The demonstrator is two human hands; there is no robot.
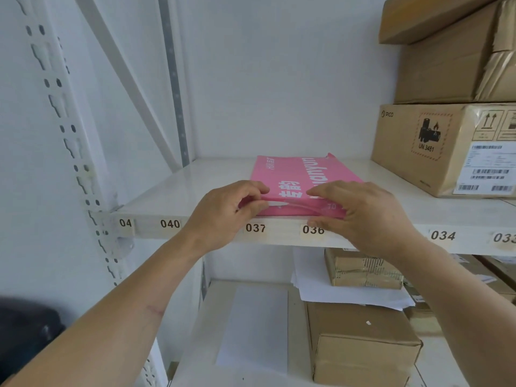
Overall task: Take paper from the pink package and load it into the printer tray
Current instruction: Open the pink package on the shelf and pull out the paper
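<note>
Between both hands' fingers (252,203) lies the pink package (301,177) (near end).

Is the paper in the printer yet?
Not yet. Nothing looks done: the pink package lies on the shelf. The left hand and right hand are at its near end, where it seems open. Taking paper out and loading it are left; no printer shows.

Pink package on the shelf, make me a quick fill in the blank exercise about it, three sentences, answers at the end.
1. The pink package lies on the ___ shelf.
2. The label directly under it reads 037 and ___.
3. Both the left hand and right hand touch its ___ edge.

Answers: upper; 036; front
</note>
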